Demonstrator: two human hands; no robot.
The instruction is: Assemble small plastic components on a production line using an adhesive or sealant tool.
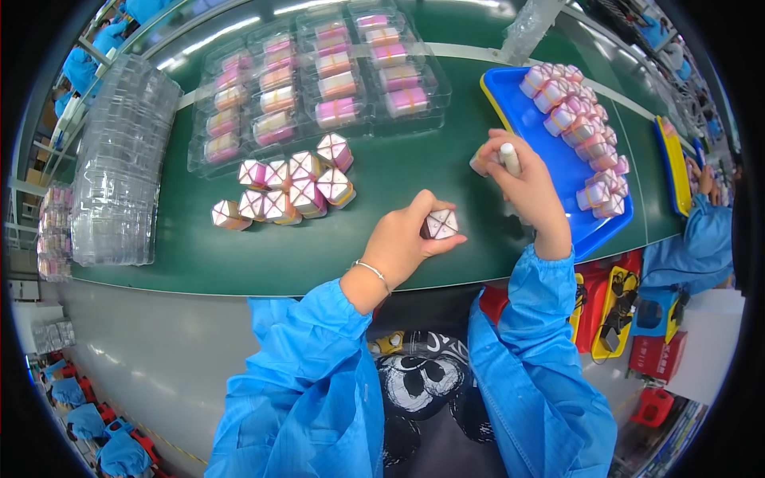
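My left hand [406, 239] grips a small pink-and-white block [442, 224] near the table's front edge. Its white end, marked with dark crossing lines, faces up. My right hand [522, 179], just left of the blue tray [617, 231], is closed around a white pen-like stick [510, 159]. A second block [481, 159] shows at those fingertips. Left of my hands stands a cluster of similar blocks [306, 197], crossed ends up. Many more blocks [580, 127] sit crowded along the tray's right side.
A clear plastic tray [370, 127] with rows of pink and yellowish blocks lies at the back. Stacked empty clear trays [119, 159] stand at the left. Beyond the blue tray is a yellow-edged tray [673, 167], with another person's hand [703, 177] beside it.
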